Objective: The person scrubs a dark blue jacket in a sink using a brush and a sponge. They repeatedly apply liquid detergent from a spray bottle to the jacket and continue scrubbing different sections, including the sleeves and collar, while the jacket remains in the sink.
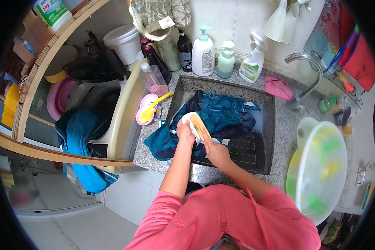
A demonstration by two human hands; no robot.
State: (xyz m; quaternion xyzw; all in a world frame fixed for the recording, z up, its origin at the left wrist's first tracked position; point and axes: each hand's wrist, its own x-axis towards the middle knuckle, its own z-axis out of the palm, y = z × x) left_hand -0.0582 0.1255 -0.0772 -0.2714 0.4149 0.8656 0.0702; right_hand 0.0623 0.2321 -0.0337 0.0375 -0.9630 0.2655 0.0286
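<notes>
A wet teal and navy garment (222, 109) with white parts lies in the stone sink (272, 137), and one end of it drapes over the sink's left edge. My left hand (185, 132) grips a white part of this garment near the sink's left side. In my right hand (213, 149) is a wooden brush (199, 125), its head resting on the white cloth beside my left fingers. The side of the brush facing the cloth is hidden.
Pump bottles (203, 53) and a spray bottle (252, 59) line the back of the counter. The faucet (315, 75) and a pink cloth (278, 88) are at the back right. A plastic basin (322, 172) leans at the right. Left are a pink dish (147, 107) and a washing machine (122, 125) with blue clothing.
</notes>
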